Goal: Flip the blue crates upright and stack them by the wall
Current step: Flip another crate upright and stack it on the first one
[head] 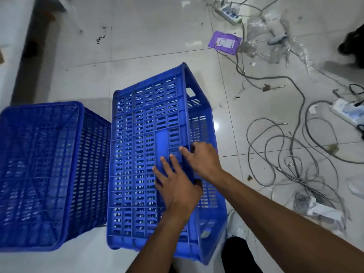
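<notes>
Two blue slatted crates stand on the tiled floor. The left crate (39, 174) sits upright with its open top toward me. Right beside it, the second crate (141, 146) is upside down, its ribbed base facing up. My left hand (175, 184) lies on that base near its right edge, thumb hooked over the edge. Just beyond it, my right hand (201, 158) grips the same right edge, fingers curled over it.
Tangled grey cables (291, 150) sprawl over the floor to the right. Power strips (229, 13), a purple packet (225, 42) and clear plastic wrap (275, 40) lie farther back. A white wall (11, 36) runs along the left. My white shoe (236, 225) shows below the crate.
</notes>
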Demonstrator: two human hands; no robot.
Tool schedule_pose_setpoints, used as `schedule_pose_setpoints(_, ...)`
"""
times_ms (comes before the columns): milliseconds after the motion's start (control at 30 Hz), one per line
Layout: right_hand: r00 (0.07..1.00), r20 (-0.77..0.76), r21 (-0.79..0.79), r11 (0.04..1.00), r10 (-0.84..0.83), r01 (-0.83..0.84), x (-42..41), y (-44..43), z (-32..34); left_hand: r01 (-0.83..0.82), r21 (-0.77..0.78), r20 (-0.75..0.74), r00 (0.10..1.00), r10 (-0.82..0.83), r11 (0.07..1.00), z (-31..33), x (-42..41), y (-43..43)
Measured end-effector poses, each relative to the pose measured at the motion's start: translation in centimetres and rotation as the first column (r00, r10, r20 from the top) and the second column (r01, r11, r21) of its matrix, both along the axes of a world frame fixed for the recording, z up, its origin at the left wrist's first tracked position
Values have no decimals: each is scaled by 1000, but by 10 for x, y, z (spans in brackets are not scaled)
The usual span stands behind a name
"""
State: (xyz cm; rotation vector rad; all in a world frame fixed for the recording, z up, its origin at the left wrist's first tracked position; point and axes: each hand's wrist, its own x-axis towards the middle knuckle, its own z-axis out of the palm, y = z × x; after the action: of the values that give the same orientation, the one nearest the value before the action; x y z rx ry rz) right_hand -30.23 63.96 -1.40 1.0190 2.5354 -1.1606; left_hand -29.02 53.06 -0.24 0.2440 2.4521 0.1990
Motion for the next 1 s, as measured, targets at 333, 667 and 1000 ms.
schedule_pose_setpoints(333, 986, 17, -187, 969, 165, -160, -11, -68, 4, -176, 89, -130, 974, 187, 980, 10, -58, -83)
schedule_pose_setpoints(667, 868, 433, -84, 970, 241, -227, 47, -54, -74, -238, 110, -184, 949, 255, 965, -1, -123, -178)
schedule_pose_setpoints(1000, 856, 421, 83, 927, 299, -365, 63, -17, -84, -426, 359, -110, 864, 491, 831, -3, -121, -171)
